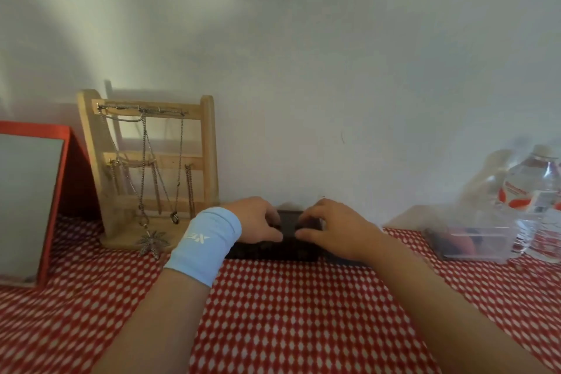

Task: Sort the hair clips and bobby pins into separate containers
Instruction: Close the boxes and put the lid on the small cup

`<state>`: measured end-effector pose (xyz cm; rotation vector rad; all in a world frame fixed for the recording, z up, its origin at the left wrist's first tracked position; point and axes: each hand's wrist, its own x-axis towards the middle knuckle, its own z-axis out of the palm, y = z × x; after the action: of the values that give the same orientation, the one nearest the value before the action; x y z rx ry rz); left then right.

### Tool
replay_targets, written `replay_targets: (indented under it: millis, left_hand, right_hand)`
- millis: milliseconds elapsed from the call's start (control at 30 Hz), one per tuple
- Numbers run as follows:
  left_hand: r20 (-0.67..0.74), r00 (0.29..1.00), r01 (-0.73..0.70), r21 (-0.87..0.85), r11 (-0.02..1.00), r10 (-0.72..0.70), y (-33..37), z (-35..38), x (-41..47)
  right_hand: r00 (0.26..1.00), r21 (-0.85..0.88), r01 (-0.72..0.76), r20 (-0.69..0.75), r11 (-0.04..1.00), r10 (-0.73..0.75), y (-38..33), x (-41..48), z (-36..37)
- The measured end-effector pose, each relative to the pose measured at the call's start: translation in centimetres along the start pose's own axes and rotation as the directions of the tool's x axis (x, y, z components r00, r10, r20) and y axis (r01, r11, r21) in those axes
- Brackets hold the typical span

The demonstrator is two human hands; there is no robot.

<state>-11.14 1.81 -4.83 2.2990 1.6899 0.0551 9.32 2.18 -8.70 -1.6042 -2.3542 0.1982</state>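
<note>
A person's two bare forearms reach from the bottom of the frame toward a low, dark box [273, 253] that sits at centre frame on a red cloth with a white diamond pattern [288, 313], close against a pale wall [303, 55]. The left hand [255, 218], with a light blue wristband [206, 244] on its wrist, rests over the left part of the box; the right hand [331, 228] rests over the right part. Both hands are palm down with fingers curled into the box and their fingertips nearly meeting at its middle; the view is too blurred to tell whether either hand pinches anything. What lies in the box cannot be made out. At the right of the frame, well apart from the hands, a clear plastic container [473, 247] holds dark and pinkish shapes, too blurred to name, and a clear water bottle [540, 206] with a red label stands just beside it. At the left stands a wooden jewellery rack [209, 143] hung with thin chains, a leaf-shaped pendant [152, 242] resting at its base. A red-framed mirror [27, 203] leans at the far left edge.
</note>
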Motion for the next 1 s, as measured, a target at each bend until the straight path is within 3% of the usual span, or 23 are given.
replay_targets:
  millis: [100,267,467,567,633,867,1000]
  left_hand:
    - [-0.095,0.994,-0.038,0.116,0.992,0.049,-0.9,1.0,-0.5]
    - [-0.260,0.956,-0.072,0.239,0.968,0.136,-1.8,3.1,-0.3]
    - [-0.421,0.886,-0.089,0.260,0.961,0.196,-1.6,5.1,-0.1]
    - [-0.425,0.875,-0.094,0.320,0.943,0.232,-1.8,6.3,0.5]
    - [-0.423,0.878,-0.086,0.319,0.944,0.223,-2.1,6.5,0.8]
    - [-0.418,0.888,-0.106,0.215,0.971,0.190,-2.7,6.9,2.1]
    - [-0.431,0.886,-0.112,0.155,0.982,0.169,-3.1,7.5,2.5]
  right_hand:
    - [0.998,-0.130,0.018,-0.059,0.991,-0.026,-0.2,-0.2,0.8]
    - [0.995,-0.146,-0.003,-0.099,0.989,-0.012,-0.8,-0.5,1.4]
    - [0.999,-0.077,0.017,-0.031,0.997,-0.019,0.7,-2.4,0.3]
    - [0.990,-0.238,-0.135,0.004,0.962,0.140,2.9,-3.1,-0.8]
    - [0.983,-0.237,-0.180,-0.006,0.955,0.184,3.9,-3.4,-0.8]
    - [0.980,-0.200,-0.151,-0.160,0.968,0.119,4.7,-3.2,1.3]
    - [0.980,-0.228,-0.154,-0.160,0.961,0.119,4.8,-2.8,2.0]
